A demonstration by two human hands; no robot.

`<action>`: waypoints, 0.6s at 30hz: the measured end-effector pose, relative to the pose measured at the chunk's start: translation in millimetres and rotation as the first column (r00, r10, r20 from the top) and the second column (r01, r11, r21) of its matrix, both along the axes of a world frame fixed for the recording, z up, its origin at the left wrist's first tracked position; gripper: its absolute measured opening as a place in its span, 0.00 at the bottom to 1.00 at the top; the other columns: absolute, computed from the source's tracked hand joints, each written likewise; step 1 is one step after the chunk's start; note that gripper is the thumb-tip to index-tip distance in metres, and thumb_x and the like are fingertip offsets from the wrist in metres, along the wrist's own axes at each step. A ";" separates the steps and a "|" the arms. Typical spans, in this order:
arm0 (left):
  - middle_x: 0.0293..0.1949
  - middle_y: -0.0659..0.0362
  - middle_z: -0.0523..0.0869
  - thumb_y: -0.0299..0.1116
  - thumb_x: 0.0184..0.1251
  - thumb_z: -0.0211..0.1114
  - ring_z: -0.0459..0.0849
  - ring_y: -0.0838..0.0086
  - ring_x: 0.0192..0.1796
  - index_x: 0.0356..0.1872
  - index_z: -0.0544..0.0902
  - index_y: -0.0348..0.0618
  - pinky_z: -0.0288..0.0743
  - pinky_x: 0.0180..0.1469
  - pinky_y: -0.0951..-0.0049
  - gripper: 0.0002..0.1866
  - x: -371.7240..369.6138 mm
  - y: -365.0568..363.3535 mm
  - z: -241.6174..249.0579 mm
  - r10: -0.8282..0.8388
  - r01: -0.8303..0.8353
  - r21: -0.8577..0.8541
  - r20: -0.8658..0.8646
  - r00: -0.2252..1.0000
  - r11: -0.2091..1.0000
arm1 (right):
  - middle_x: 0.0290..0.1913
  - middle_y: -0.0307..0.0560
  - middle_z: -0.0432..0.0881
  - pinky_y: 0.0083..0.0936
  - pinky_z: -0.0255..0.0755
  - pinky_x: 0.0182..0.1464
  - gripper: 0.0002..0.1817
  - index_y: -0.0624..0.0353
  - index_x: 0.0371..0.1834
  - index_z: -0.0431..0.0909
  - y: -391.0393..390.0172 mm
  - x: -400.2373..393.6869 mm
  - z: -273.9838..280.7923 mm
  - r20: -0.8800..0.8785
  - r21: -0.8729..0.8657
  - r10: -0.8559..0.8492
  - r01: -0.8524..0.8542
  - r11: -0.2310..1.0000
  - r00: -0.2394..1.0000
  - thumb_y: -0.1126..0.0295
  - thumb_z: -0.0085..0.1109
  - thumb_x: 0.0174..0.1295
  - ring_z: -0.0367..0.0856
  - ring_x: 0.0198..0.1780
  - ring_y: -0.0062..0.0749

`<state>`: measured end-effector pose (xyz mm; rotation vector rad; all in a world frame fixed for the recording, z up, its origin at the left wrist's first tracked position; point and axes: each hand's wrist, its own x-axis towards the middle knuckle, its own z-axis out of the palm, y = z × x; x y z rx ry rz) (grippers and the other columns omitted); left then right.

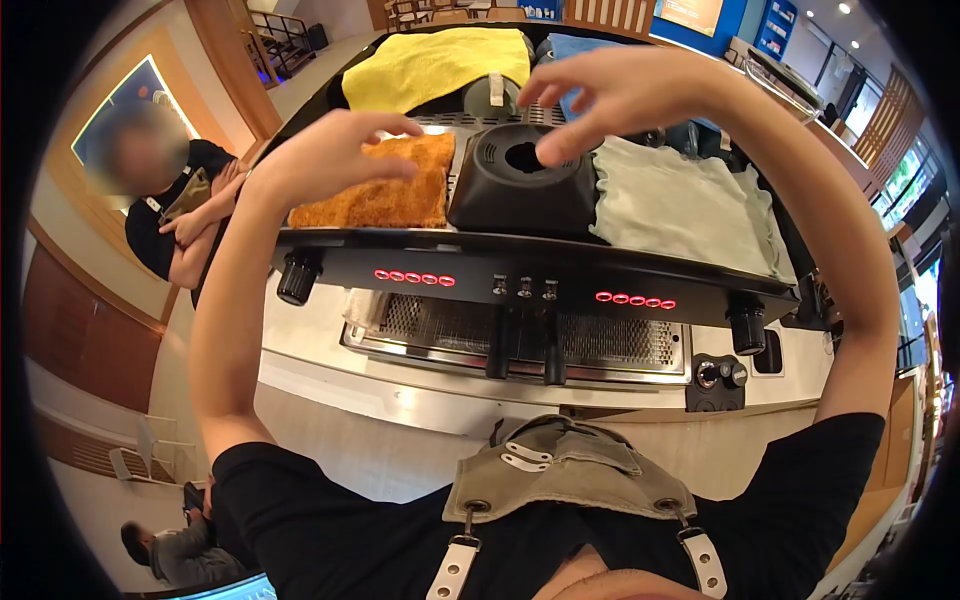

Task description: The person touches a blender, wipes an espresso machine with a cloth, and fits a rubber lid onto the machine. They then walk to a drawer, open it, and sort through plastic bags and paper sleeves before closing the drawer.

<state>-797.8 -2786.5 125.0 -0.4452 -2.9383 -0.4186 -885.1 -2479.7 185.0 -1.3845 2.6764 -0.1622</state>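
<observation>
Black plastic housing (pixel 524 200), sloping sides, round hole in top: sits on the upper deck of the coffee machine (pixel 577 288), near the middle, between the orange cloth (pixel 425 190) and the pale green cloth (pixel 685 205). Left hand (pixel 335 155) is raised over the orange cloth, fingers spread wide, nothing visible in its grasp. Right hand (pixel 625 95) also spread wide and apparently without a load; its thumb overlaps the edge of the hole in view, but contact cannot be told from this angle. Step in hand, as judged: both hands reaching about the housing. Technique notes: for a level hold, the palms should meet opposite sloping walls at matching height, low enough that the narrowing top does not slip through the fingers. Left side appears to need the longer approach, since that hand is the farther from the housing. Fingers are better kept off the hole's rim and clear of the cloth edges; the green cloth lies right beside the base and could snag or drag. Wrists high, to spare the lit buttons (pixel 635 300) and the right knob (pixel 747 330) on the front panel. Underside of the housing hidden; whether it is fixed to the deck, cannot tell.
</observation>
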 end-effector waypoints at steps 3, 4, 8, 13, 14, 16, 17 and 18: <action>0.58 0.52 0.89 0.45 0.70 0.71 0.86 0.61 0.59 0.60 0.86 0.44 0.76 0.65 0.65 0.23 13.7 1.1 -9.0 -0.011 0.023 -0.091 0.133 0.991 0.996 | 0.65 0.59 0.83 0.40 0.76 0.66 0.51 0.57 0.73 0.75 1.1 -0.4 -23.3 -0.026 0.109 0.031 -0.028 0.994 0.999 0.28 0.70 0.55 0.82 0.66 0.48; 0.56 0.52 0.90 0.44 0.71 0.71 0.87 0.61 0.59 0.60 0.86 0.44 0.76 0.64 0.66 0.22 13.6 -1.6 -11.5 -0.012 0.024 -0.084 0.134 0.991 0.996 | 0.63 0.57 0.84 0.40 0.76 0.64 0.47 0.57 0.71 0.76 -1.8 -2.2 -25.5 0.041 0.056 0.006 -0.008 0.998 0.999 0.30 0.67 0.60 0.82 0.64 0.46; 0.48 0.53 0.92 0.42 0.72 0.68 0.89 0.58 0.54 0.53 0.88 0.42 0.80 0.58 0.62 0.17 -4.7 -3.5 -0.5 0.086 -0.083 -0.034 0.074 0.994 0.996 | 0.44 0.47 0.87 0.36 0.78 0.53 0.24 0.60 0.56 0.83 -21.6 -35.7 -21.2 0.109 -0.119 -0.020 0.033 0.992 0.994 0.48 0.57 0.77 0.86 0.48 0.39; 0.47 0.51 0.91 0.44 0.70 0.70 0.88 0.55 0.53 0.50 0.87 0.43 0.81 0.56 0.56 0.17 -79.0 -13.5 -21.2 0.187 -0.215 -0.119 -0.211 0.959 0.969 | 0.52 0.58 0.89 0.44 0.79 0.58 0.23 0.59 0.57 0.83 -55.4 -109.7 -52.5 -0.336 -0.182 0.027 -0.093 0.979 0.941 0.54 0.66 0.68 0.86 0.57 0.52; 0.49 0.50 0.90 0.45 0.69 0.71 0.88 0.54 0.54 0.52 0.87 0.44 0.81 0.56 0.55 0.18 -86.7 -14.7 -22.5 0.184 -0.235 -0.197 -0.246 0.952 0.952 | 0.52 0.58 0.89 0.44 0.79 0.59 0.22 0.59 0.58 0.83 -62.0 -114.0 -53.0 -0.325 -0.178 0.001 -0.063 0.982 0.946 0.54 0.66 0.68 0.86 0.57 0.52; 0.52 0.48 0.89 0.48 0.67 0.74 0.87 0.52 0.57 0.56 0.85 0.44 0.81 0.58 0.53 0.23 -93.4 -15.2 -20.4 0.253 -0.282 -0.234 -0.145 0.957 0.930 | 0.52 0.58 0.89 0.44 0.78 0.61 0.21 0.57 0.58 0.83 -71.7 -117.4 -55.5 -0.290 -0.173 -0.056 0.005 0.985 0.955 0.55 0.65 0.69 0.86 0.58 0.52; 0.52 0.47 0.89 0.48 0.66 0.74 0.87 0.52 0.57 0.55 0.85 0.44 0.81 0.58 0.53 0.24 -95.9 -16.4 -20.1 0.266 -0.281 -0.250 -0.095 0.959 0.926 | 0.52 0.58 0.89 0.44 0.79 0.59 0.19 0.56 0.56 0.84 -71.4 -119.6 -56.8 -0.338 -0.159 -0.037 -0.018 0.987 0.940 0.58 0.64 0.69 0.87 0.56 0.52; 0.52 0.47 0.89 0.49 0.66 0.74 0.87 0.52 0.58 0.55 0.85 0.44 0.80 0.58 0.53 0.24 -91.6 -12.7 -15.9 0.276 -0.277 -0.267 -0.045 0.960 0.923 | 0.51 0.57 0.89 0.44 0.79 0.59 0.18 0.56 0.56 0.84 -72.2 -121.5 -58.4 -0.319 -0.179 -0.042 -0.016 0.984 0.947 0.59 0.64 0.69 0.87 0.55 0.51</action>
